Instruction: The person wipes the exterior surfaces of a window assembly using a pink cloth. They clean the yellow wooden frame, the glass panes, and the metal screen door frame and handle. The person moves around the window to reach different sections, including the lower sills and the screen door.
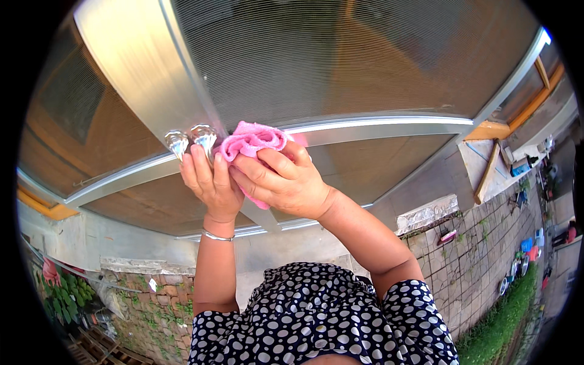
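Note:
Two shiny silver door handles stand side by side on the metal-framed double screen door. My left hand [213, 187], with a silver bangle at its wrist, has its fingers curled over the lower part of the right door handle [204, 135]. Just beside it is the left door handle [176, 142]. A bunched pink cloth [253, 139] is gripped in my right hand [291, 181]. The cloth lies against the silver crossbar [377, 128] of the right door, close to the handle. Part of it hangs below my fingers. My two hands meet at the fingertips.
Fine mesh panels [365, 55] fill the door frame above and below the crossbar. Stone blocks [427, 213] edge the doorstep. Paving [444, 261] with grass [505, 316] runs along the right. Leafy plants [64, 298] and wooden pallets [100, 347] stand at the lower left.

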Demonstrator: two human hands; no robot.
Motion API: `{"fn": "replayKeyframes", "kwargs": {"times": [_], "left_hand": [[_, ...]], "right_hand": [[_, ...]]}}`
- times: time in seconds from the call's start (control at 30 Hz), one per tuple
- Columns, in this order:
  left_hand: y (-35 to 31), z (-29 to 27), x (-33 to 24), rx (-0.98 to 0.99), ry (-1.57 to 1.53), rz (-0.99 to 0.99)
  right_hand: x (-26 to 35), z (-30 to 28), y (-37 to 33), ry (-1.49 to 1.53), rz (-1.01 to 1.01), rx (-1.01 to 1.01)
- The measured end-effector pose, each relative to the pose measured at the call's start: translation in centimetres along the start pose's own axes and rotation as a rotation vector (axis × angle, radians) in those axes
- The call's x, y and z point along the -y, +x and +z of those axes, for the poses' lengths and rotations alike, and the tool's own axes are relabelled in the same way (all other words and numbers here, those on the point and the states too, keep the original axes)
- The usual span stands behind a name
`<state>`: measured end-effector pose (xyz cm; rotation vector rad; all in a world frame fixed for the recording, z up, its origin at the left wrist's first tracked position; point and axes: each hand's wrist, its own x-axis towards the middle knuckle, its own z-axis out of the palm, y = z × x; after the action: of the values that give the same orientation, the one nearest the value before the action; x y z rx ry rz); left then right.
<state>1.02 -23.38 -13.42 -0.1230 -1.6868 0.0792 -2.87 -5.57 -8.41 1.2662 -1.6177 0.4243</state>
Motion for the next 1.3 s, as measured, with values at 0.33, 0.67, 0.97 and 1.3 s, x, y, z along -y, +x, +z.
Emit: {"fn": "replayKeyframes", "kwargs": {"times": [0.33,0.67,0.97,1.3], "left_hand": [[0.2,-0.4,0.3,0.065,0.043,0.072],[0.9,-0.6,0.0,0.074,0.07,0.091],[0.5,-0.5,-0.1,0.077,0.08,0.061],[0.0,-0.6,-0.2,0.083,0.045,0.027]], "right_hand": [[-8.7,-9.6,-10.6,-0.272,0.329,0.045],[-18.6,-17.5,-17.5,-0.372,0.717,-0.147],[-20.6,-18.0,-18.5,-0.316,0.934,-0.365],[-7.8,-9.2,-7.1,-0.154,0.43,-0.068]]}}
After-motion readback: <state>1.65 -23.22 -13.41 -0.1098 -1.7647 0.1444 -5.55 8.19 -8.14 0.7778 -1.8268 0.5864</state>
